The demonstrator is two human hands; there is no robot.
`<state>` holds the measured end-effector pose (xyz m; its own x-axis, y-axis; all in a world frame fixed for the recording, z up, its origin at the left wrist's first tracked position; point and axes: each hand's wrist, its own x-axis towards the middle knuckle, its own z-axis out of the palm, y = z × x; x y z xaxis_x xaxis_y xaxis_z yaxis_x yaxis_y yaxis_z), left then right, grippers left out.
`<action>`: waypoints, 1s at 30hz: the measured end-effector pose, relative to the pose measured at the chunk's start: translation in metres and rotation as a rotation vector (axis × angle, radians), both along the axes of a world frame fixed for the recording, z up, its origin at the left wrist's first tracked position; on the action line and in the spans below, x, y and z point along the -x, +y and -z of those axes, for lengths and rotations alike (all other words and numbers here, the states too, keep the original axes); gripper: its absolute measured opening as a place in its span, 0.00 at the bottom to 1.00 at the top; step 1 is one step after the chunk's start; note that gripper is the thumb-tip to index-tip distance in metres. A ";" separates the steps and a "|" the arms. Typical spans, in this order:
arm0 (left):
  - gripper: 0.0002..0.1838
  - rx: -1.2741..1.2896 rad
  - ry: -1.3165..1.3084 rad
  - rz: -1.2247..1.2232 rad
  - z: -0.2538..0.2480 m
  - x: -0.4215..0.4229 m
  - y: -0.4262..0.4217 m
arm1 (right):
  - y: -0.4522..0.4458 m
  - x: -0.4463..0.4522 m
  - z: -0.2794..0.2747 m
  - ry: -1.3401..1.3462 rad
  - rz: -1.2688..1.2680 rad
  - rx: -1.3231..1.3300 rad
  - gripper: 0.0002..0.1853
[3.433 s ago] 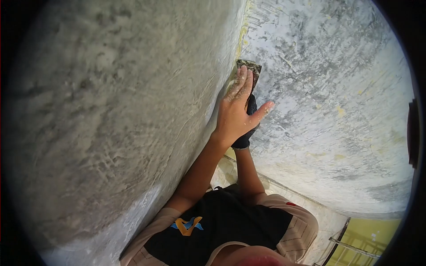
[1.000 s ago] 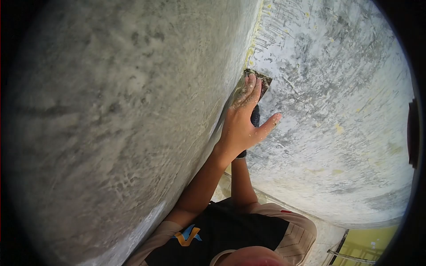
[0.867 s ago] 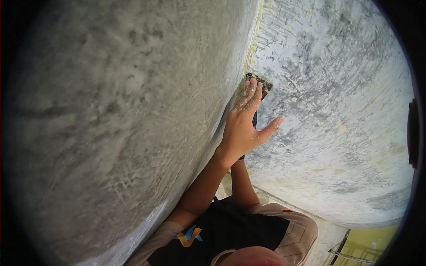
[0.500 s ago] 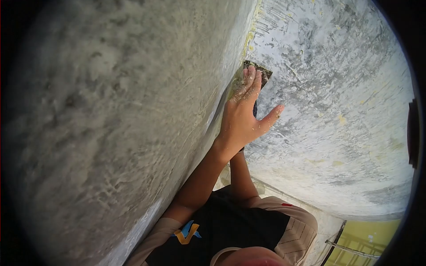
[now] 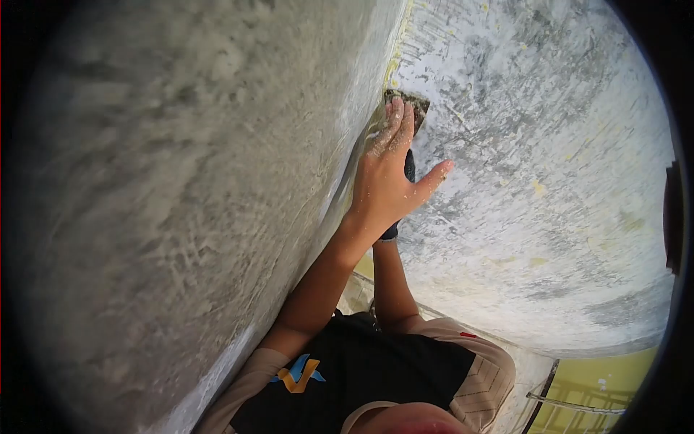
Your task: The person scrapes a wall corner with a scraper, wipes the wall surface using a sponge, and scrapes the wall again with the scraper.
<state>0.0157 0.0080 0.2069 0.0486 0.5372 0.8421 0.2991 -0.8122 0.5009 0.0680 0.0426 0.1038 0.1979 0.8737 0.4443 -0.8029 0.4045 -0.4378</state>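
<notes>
in the head view, a dark flat tool (image 5: 421, 111) lies against the speckled wall (image 5: 535, 130), at its edge where the grey wall (image 5: 181, 181) meets it. the left hand (image 5: 385, 182) is laid along it, fingers straight, thumb spread wide; the gloved right hand (image 5: 410, 166) is mostly hidden beneath, its grip impossible to tell. the tool looks light, stiff, perhaps slippery; best held low, fingers backing its flat end.

A dark strip (image 5: 549, 377) borders the left edge of a yellow-green panel (image 5: 629, 370). A thin pale bar (image 5: 578, 405) slants across the panel's lower part, among barred shadows (image 5: 596, 421).
</notes>
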 end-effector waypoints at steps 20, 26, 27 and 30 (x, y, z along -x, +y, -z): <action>0.49 -0.002 0.072 -0.041 -0.009 0.003 -0.002 | 0.003 0.000 -0.032 -0.041 0.006 -0.075 0.25; 0.48 0.024 0.065 -0.071 0.000 0.002 -0.009 | -0.001 0.007 -0.023 -0.022 -0.002 -0.056 0.25; 0.48 0.007 0.022 -0.050 -0.004 0.000 -0.004 | -0.005 0.006 -0.020 -0.024 -0.002 -0.044 0.25; 0.48 0.024 0.002 -0.025 -0.008 0.002 -0.006 | -0.010 0.001 -0.013 -0.031 -0.001 -0.022 0.25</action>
